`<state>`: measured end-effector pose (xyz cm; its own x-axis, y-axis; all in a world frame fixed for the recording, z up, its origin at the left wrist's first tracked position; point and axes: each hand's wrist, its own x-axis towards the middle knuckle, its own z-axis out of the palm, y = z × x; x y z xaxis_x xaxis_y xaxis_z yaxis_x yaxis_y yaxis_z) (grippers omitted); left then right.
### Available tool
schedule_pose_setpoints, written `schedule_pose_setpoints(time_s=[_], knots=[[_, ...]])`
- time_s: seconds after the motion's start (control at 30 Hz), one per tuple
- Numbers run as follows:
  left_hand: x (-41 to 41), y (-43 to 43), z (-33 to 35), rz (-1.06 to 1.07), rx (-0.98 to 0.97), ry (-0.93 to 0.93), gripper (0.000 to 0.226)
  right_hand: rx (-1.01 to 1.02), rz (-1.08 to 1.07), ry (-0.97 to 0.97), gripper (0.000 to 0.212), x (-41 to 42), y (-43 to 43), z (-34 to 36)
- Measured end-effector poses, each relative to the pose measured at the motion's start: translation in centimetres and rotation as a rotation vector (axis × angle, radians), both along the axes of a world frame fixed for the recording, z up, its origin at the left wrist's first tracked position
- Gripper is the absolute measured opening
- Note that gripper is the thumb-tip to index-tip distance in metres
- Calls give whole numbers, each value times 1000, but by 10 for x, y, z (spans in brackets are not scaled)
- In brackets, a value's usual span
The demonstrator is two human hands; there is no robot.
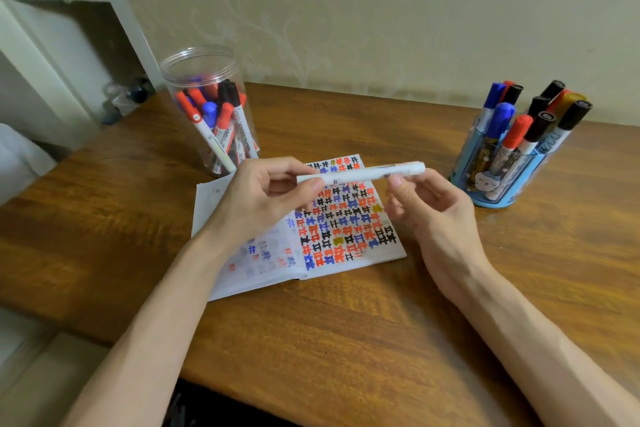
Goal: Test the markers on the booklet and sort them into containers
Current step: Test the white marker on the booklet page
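An open booklet (349,236) lies mid-table, its right page filled with red, blue and black marks. Above it I hold a white marker (363,173) level. My left hand (266,194) grips its left end, which hides the cap and its colour. My right hand (422,204) has its fingertips at the barrel's right part, fingers loosely curled. A clear plastic jar (207,80) at the back left holds several red, blue and black markers. At the right stands a blue pen holder (498,180) with several more markers upright.
The wooden table (346,340) meets a pale wall at the back. A white shelf unit (62,45) stands at the left with small items on it. The table's front edge runs diagonally at lower left.
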<state>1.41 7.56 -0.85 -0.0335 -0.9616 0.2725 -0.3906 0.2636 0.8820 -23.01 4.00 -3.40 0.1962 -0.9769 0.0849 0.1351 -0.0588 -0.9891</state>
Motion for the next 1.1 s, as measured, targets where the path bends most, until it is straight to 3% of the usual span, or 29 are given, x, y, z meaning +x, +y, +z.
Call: schedule_pose_setpoints(time_s=[0.27,0.43,0.5,0.73,1.1], knots=[[34,52,7,210,-81,68,20,-346,159,365,21,28,5,4],[58,104,4,381,-126,371,22,-577,335,635,20,72,19,8],[71,128,1,510,-150,382,27,-660,411,699,22,97,27,11],[141,225,-19,795,-249,556,23,-810,584,691,25,185,61,6],[182,301,-82,969,-56,596,29,-893,758,645,21,257,99,-1]])
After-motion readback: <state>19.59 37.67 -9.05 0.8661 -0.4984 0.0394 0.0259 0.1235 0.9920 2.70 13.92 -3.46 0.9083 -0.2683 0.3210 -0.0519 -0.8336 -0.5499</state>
